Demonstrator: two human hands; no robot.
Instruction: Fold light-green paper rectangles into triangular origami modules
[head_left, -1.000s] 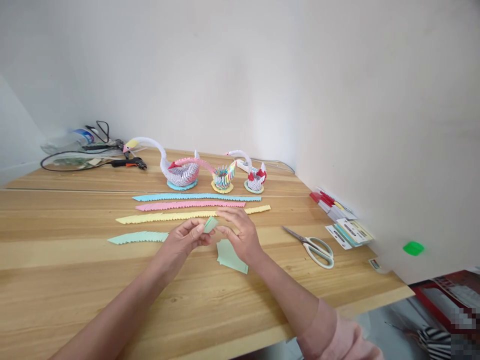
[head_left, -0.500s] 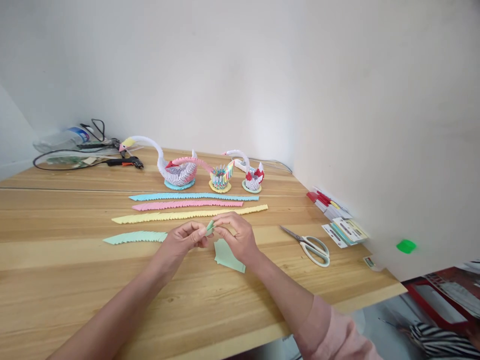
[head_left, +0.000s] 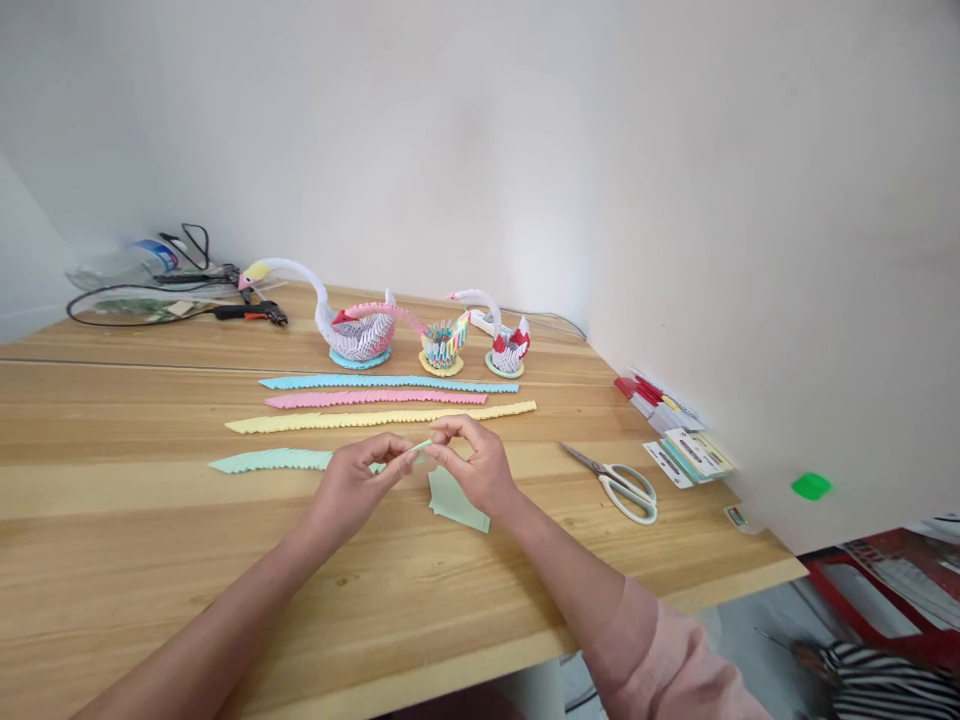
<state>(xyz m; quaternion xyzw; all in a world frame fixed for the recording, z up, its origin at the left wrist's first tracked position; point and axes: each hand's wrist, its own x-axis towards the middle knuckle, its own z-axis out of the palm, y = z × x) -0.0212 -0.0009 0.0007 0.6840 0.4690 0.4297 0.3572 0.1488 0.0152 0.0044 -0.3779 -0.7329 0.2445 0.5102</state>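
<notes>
Between your left hand (head_left: 352, 488) and right hand (head_left: 480, 472), each closed on it in a pinch, is a small green paper piece (head_left: 422, 447), with pale green sheets (head_left: 454, 503) lying below the right hand, a green strip (head_left: 270, 460) partly behind the left, and scissors (head_left: 628, 492) farther right.

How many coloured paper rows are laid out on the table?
4: blue row, farthest back; pink row, next; yellow row, in front of that; green row, nearest, partly hidden by the left hand.

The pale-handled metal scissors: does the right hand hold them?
No, the scissors lie on the brown wooden table, while the right hand touches a small green paper.
</notes>
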